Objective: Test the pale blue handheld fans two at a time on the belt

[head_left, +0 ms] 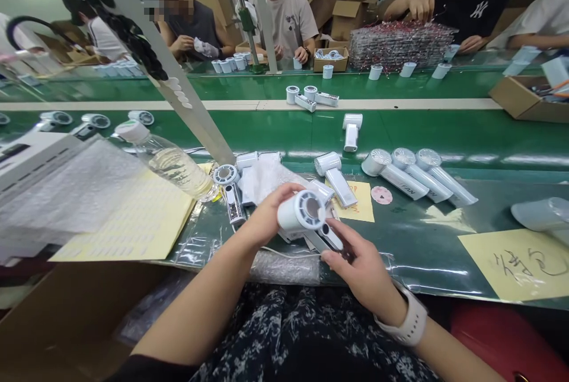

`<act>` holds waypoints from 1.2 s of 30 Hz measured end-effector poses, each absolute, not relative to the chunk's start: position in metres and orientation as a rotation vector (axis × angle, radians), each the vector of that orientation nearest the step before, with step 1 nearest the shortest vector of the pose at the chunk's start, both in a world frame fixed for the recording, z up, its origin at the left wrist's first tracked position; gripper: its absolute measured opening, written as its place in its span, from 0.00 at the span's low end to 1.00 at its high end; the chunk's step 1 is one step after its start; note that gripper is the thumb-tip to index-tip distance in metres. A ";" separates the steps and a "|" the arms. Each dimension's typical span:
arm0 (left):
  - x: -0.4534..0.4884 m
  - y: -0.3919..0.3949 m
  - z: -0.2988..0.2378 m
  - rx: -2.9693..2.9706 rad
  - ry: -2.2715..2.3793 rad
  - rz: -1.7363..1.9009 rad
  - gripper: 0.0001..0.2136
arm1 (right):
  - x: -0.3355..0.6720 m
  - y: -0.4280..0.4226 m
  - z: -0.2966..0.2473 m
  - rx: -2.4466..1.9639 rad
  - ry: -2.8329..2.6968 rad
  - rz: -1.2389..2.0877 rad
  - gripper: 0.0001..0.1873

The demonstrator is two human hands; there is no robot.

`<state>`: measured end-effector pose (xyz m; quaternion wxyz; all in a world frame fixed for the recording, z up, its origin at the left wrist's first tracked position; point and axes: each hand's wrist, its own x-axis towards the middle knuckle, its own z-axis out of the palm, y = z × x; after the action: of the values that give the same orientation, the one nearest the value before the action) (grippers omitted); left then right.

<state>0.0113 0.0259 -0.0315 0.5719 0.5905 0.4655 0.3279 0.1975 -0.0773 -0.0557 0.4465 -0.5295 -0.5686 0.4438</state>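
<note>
My left hand (267, 216) is wrapped round the round head of a white handheld fan (304, 216), with its open end facing me. My right hand (355, 257) pinches the fan's handle from below, just above the table's front edge. Beside my hands lie more white fans: one with its grille up (229, 183), one on a yellow note (335, 175), and three in a row (418, 172) to the right.
A clear plastic bottle (171, 163) lies on yellow label sheets (133, 222) at the left, next to foam wrap (66, 192). A brown carton (66, 317) sits below left. Across the green conveyor (400, 127) other people handle fans and boxes. A yellow handwritten note (520, 263) lies right.
</note>
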 end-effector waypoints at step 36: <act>0.009 -0.003 0.022 2.393 1.216 0.548 0.22 | 0.190 -0.067 -0.034 -1.620 -2.073 0.556 0.21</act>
<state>0.0090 -0.0035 0.0220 0.1994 0.8559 0.4350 0.1961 0.1901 -0.0666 -0.0343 0.2244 -0.5871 -0.7512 0.2016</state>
